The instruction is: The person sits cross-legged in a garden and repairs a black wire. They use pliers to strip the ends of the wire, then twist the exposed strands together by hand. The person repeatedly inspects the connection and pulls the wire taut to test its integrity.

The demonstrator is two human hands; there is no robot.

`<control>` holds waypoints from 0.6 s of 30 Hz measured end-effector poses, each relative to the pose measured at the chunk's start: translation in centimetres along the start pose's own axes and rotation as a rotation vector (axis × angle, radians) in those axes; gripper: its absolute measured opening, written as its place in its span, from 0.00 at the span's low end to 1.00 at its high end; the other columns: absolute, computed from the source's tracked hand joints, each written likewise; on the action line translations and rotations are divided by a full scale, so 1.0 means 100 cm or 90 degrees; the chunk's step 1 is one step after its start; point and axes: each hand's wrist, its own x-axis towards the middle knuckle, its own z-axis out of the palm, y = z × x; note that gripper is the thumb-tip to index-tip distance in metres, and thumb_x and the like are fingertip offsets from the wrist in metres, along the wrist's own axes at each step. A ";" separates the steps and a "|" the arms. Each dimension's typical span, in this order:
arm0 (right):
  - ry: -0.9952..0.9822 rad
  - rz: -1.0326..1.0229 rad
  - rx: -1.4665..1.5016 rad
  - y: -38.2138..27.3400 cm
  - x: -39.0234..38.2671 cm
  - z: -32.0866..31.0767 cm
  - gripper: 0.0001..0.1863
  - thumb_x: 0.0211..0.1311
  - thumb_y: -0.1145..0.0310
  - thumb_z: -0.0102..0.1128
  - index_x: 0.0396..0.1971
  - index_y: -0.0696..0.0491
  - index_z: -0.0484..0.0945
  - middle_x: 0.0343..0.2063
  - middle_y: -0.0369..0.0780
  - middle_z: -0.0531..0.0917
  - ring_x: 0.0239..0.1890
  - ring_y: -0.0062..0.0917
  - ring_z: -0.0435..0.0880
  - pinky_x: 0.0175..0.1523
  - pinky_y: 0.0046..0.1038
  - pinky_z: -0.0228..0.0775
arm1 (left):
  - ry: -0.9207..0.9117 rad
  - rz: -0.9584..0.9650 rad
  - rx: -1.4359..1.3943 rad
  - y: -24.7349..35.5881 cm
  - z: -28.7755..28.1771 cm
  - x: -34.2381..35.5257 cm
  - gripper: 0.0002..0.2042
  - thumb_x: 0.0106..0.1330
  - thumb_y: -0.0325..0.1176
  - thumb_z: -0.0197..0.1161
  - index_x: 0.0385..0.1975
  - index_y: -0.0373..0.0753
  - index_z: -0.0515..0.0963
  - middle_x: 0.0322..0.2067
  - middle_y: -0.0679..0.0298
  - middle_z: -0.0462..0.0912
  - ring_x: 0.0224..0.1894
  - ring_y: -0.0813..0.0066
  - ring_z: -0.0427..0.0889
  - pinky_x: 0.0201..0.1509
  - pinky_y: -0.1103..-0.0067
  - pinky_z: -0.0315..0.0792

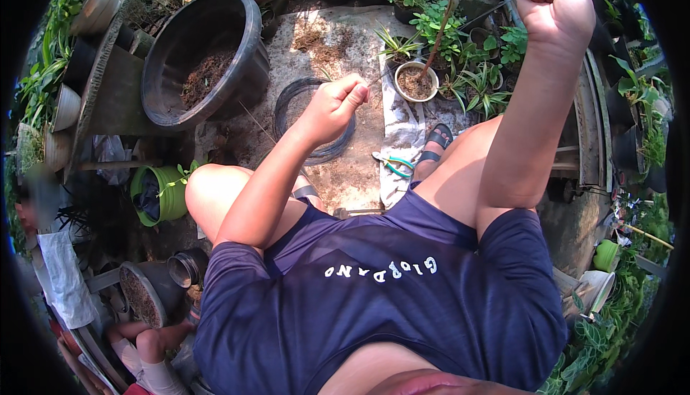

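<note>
My left hand [334, 111] is closed in a pinch in front of me, above a coil of dark wire [333, 153] lying on the ground. Raised high at the far right, my right hand [557, 7] is closed too. A thin dark wire [490, 11] slants between them, gripped at both ends, and passes over a small white pot [416, 84] with a brown stick [440, 30] in its soil. Pliers with teal handles [396, 166] rest on a white cloth [404, 125] by my sandalled foot. What lies inside each fist is hidden.
A large black pot [251, 57] with some soil stands tilted at the left. Potted plants [489, 97] crowd the far and right sides. A lime-green pot [171, 194] sits beside my left knee. Another person's bent leg [152, 348] shows at the lower left.
</note>
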 end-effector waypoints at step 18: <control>0.058 -0.218 -0.115 -0.043 -0.017 -0.020 0.28 0.75 0.45 0.35 0.43 0.56 0.74 0.19 0.32 0.63 0.14 0.19 0.56 0.17 0.22 0.47 | -0.066 -0.003 0.230 -0.037 0.016 -0.006 0.14 0.76 0.39 0.49 0.32 0.34 0.72 0.24 0.54 0.75 0.28 0.59 0.78 0.35 0.71 0.71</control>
